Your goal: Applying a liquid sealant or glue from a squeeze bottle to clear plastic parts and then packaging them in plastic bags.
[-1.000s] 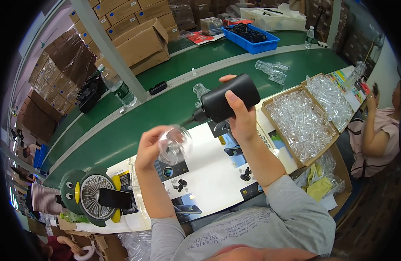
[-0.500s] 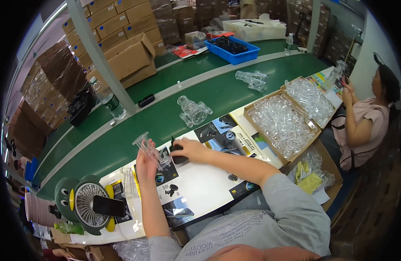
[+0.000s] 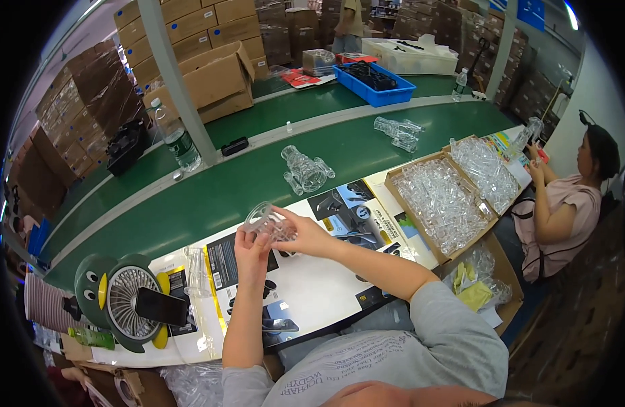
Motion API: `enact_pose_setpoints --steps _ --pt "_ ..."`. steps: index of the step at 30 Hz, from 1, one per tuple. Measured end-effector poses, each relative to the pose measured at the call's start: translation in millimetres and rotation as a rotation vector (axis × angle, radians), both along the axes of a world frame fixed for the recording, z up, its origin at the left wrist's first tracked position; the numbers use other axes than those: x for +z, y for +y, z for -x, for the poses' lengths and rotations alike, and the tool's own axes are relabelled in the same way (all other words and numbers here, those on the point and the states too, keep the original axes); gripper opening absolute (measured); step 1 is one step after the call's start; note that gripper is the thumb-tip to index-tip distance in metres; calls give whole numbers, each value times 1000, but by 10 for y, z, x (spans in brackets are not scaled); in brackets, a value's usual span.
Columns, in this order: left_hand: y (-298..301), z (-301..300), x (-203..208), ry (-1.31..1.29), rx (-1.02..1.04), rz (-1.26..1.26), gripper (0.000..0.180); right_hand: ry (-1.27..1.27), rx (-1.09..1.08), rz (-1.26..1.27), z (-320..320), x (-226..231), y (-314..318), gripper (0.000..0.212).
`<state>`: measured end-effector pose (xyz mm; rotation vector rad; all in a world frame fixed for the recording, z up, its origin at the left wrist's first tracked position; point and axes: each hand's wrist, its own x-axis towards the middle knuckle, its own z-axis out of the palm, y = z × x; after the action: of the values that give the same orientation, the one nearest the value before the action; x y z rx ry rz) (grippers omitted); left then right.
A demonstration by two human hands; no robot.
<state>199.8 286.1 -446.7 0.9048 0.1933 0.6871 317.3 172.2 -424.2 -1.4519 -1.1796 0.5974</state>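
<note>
Both hands are raised over the near worktop, closed on one clear plastic piece (image 3: 260, 214) with a round ring-like end. My left hand (image 3: 251, 248) grips its lower part from the left. My right hand (image 3: 304, 235) holds its right side, and the fingers of both hands hide much of it. Beyond them on the green belt lies a clear plastic assembly (image 3: 303, 169) with side arms; a similar clear assembly (image 3: 399, 133) is farther right. Another clear plastic part (image 3: 198, 271) lies left of my left forearm, on the printed cardboard worktop (image 3: 312, 285).
A penguin-shaped fan (image 3: 126, 298) with a phone (image 3: 161, 306) in front stands at the left. Two open cartons of small clear parts, the nearer carton (image 3: 442, 203) included, sit right, beside a co-worker (image 3: 563, 197). Across the belt are a water bottle (image 3: 177, 139) and a blue crate (image 3: 375, 88).
My right hand has left the dark object on the worktop and joined my left hand on the clear piece. The piece has turned, its round end now up. The whole view has shifted slightly.
</note>
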Motion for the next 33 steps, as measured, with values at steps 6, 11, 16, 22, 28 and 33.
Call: enact_pose_setpoints --steps 6,11,16,22,28,33 --pt "125 -61 -129 147 260 -211 37 242 -191 -9 -388 -332 158 38" --pt "275 22 -214 220 353 -120 23 875 -283 -107 -895 -429 311 37" --pt "308 24 -241 244 339 -142 19 1169 -260 -340 -1209 -504 694 40" --pt "325 -121 -282 215 298 -138 18 1320 -186 -476 -1612 -654 850 32" --pt "391 62 -290 189 224 -67 32 724 -277 -236 -720 -372 370 36" --pt "362 45 -159 27 -97 229 54 -489 -193 -261 -144 -260 -116 45"
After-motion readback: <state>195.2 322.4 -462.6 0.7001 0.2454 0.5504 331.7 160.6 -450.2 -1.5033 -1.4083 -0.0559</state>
